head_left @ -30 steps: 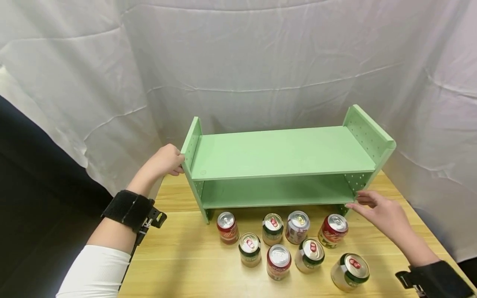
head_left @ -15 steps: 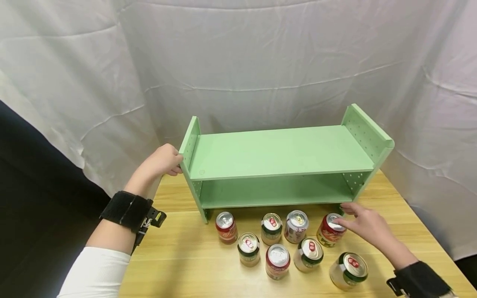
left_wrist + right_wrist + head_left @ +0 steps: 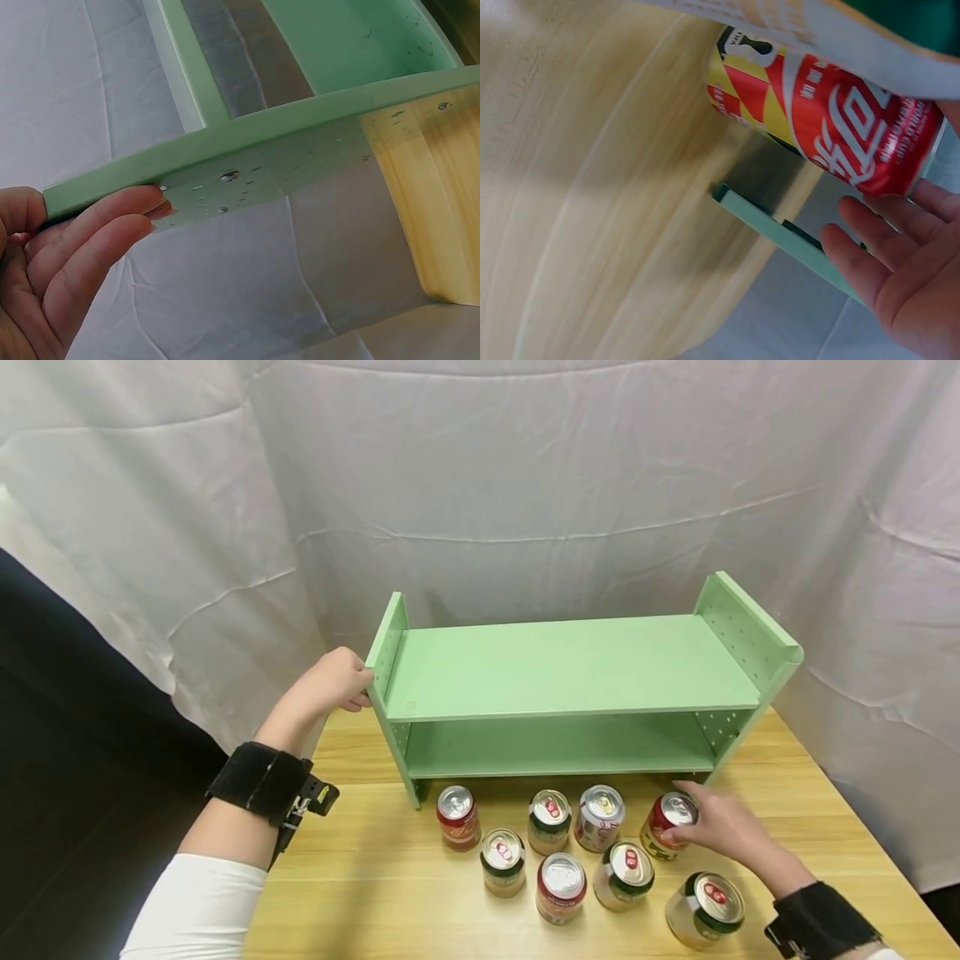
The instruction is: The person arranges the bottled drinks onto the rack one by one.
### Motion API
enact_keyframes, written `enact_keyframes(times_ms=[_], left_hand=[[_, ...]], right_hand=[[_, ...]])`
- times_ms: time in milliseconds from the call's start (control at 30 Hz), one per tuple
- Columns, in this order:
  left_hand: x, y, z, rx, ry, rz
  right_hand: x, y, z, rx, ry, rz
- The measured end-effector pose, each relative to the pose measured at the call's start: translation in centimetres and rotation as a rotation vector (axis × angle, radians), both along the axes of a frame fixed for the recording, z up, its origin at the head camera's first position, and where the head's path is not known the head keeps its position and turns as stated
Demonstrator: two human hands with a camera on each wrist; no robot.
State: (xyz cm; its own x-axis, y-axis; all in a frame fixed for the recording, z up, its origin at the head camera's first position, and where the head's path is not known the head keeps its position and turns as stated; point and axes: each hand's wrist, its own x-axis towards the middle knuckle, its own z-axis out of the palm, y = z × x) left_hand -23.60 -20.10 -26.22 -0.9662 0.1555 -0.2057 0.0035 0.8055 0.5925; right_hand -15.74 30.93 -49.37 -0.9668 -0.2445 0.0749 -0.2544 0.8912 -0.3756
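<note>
A green two-level shelf (image 3: pixel 570 664) stands on the wooden table (image 3: pixel 375 877). My left hand (image 3: pixel 333 681) holds the rear edge of its left side panel. In the left wrist view the fingers (image 3: pixel 82 240) lie on the panel's outer face (image 3: pixel 285 157), with the thumb on the other side. My right hand (image 3: pixel 720 831) is at the right side of a red can (image 3: pixel 666 822) in front of the shelf's right foot. The right wrist view shows the fingers (image 3: pixel 870 255) spread and loose beside the can (image 3: pixel 832 127), not closed round it.
Several more cans stand in two rows before the shelf, among them a red one (image 3: pixel 458 817), a silver one (image 3: pixel 598 817) and a green-banded one (image 3: pixel 705 906) at the near right. Both shelf levels are bare. A white cloth (image 3: pixel 525 485) hangs behind.
My right hand has come down from the shelf's right post to the red can. The left hand has stayed on the left side panel.
</note>
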Motion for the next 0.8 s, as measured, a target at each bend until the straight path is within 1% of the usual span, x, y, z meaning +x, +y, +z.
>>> enact_keyframes(times_ms=[200, 500, 600, 800], left_hand=[[0.0, 0.3, 0.1, 0.014, 0.005, -0.010], [-0.2, 0.2, -0.1, 0.012, 0.004, -0.003], [-0.2, 0.3, -0.1, 0.012, -0.004, 0.001], [-0.1, 0.6, -0.2, 0.020, -0.006, 0.000]], right_hand=[[-0.1, 0.0, -0.8, -0.045, -0.086, 0.008], [-0.7, -0.2, -2.1, -0.141, -0.068, 0.036], [-0.8, -0.2, -2.2, -0.149, -0.083, 0.018], [-0.6, -0.4, -1.8, -0.148, -0.129, -0.041]])
